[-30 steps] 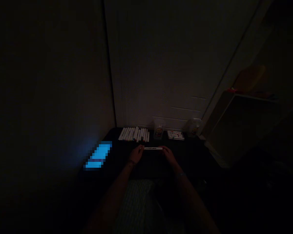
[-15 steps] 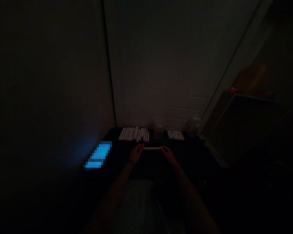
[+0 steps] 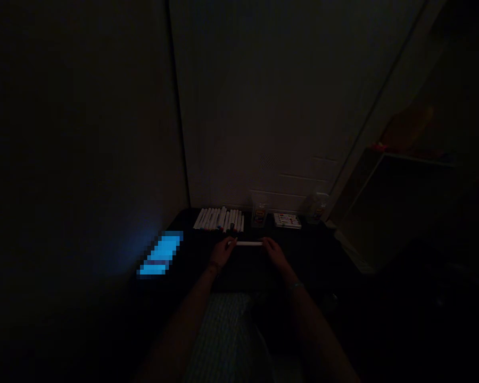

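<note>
A slim white marker [image 3: 249, 243] lies level between my two hands, low over the dark table [image 3: 247, 271]. My left hand [image 3: 222, 250] pinches its left end, and my right hand [image 3: 274, 251] pinches the right end. Behind the left hand, several white markers [image 3: 213, 218] lie side by side in a row at the table's back edge. Coloured tips show faintly at their near ends. The dim light hides the finer detail of my fingers and of the marker's ends.
At the back stand a clear container [image 3: 259, 213] with a label and another clear container [image 3: 318, 208]. A flat white pack [image 3: 287, 221] with small prints lies between them. A glowing, pixelated blue screen [image 3: 160, 255] is at the left. Beyond the table rises a wall [image 3: 255, 106].
The marker and both hands have shifted very slightly to the left, the grip staying at both ends. The other things on the table have not moved.
</note>
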The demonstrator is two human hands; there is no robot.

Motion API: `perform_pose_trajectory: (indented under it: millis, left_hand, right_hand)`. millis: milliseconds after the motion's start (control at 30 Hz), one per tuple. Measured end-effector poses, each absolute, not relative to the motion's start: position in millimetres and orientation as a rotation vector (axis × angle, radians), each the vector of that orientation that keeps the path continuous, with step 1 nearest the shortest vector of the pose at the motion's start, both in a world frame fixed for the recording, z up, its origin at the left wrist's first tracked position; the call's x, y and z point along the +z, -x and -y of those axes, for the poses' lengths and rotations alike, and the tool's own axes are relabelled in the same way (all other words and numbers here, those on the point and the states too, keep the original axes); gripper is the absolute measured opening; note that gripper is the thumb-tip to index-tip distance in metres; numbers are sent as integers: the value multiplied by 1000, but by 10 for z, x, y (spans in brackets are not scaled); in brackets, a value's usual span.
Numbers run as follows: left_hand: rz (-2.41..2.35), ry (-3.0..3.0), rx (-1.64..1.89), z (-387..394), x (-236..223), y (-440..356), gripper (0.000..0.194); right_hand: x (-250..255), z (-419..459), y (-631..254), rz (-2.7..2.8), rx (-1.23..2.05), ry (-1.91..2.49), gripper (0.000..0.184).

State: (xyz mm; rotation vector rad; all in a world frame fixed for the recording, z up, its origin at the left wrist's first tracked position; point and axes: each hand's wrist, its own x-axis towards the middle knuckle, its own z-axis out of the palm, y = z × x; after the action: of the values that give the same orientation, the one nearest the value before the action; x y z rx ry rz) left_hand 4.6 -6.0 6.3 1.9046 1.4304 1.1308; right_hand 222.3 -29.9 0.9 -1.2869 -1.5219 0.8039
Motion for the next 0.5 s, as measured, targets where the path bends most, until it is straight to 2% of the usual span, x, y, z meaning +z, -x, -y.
perform_pose_trajectory:
  millis: [500]
  left_hand:
    - [-1425, -1948, 1155, 29, 23, -33, 35]
  right_hand:
    - [52, 289, -2276, 1537, 949, 1167, 36]
